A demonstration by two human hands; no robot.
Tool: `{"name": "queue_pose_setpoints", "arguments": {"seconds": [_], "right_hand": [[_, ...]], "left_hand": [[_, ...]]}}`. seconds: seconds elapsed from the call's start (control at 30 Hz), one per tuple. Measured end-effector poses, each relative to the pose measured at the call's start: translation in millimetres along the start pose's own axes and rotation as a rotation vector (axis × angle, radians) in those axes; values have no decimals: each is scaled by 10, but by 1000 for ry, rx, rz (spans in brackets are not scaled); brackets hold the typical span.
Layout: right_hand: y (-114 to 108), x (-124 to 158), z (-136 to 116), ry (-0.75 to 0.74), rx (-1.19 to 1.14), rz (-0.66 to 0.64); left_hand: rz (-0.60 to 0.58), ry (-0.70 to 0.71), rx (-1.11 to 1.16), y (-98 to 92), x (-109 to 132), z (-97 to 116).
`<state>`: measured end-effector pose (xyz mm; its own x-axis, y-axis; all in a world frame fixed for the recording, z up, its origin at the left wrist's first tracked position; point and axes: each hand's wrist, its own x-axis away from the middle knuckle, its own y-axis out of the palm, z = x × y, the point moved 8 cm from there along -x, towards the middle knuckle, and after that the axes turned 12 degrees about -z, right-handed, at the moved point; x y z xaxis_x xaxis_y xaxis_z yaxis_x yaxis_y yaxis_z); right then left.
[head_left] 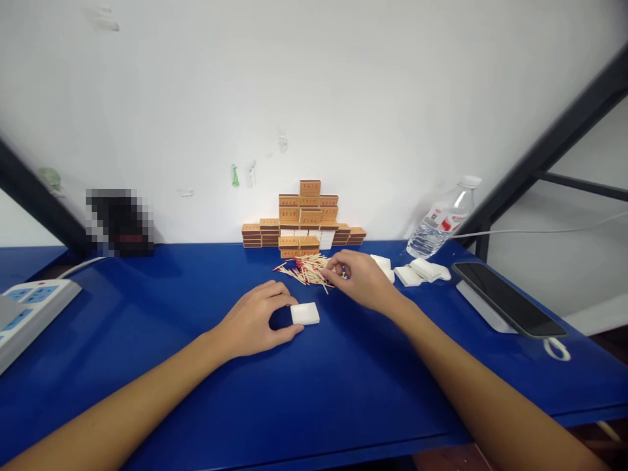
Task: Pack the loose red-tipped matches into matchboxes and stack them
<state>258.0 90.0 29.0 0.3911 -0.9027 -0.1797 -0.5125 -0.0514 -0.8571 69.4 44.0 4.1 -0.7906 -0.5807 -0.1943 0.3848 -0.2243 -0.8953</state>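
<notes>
My left hand (258, 318) has its thumb and fingers around a small white matchbox tray (305, 314), which lies flat on the blue table. Its inside looks white, with no matches visible. Behind it is a loose pile of red-tipped matches (305, 269). At the right side of this pile, my right hand (360, 278) pinches matches between thumb and fingertips; how many is hidden. Orange matchboxes (309, 212) stand stacked in a stepped shape against the wall, with white trays (326, 239) among the lower rows.
More white trays (424, 269) lie right of my right hand. A water bottle (439, 222) leans near the wall. A phone (507, 297) rests tilted on a white block at the right. At the left sit a power strip (44, 317) and a blurred-out dark object (122, 222).
</notes>
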Motion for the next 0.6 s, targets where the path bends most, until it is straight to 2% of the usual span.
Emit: {"name": "queue_pose_setpoints", "arguments": {"seconds": [0.1,0.2,0.33,0.43,0.6], "right_hand": [[77,-99,38,81,54,61],[168,-188,-93,179,219,109],[307,-269,-241,238,424,-3],[356,-277,-205,236,433,-68],[365,-258,-86,202,378,-90]], "left_hand": [[4,4,4,18,3,-10],[1,-3,1,21,10,-9],[-10,-10,-7,26,12,-8],[-12,-7,-26,26,10,-12],[5,-19,-31,-4,19,-53]]}}
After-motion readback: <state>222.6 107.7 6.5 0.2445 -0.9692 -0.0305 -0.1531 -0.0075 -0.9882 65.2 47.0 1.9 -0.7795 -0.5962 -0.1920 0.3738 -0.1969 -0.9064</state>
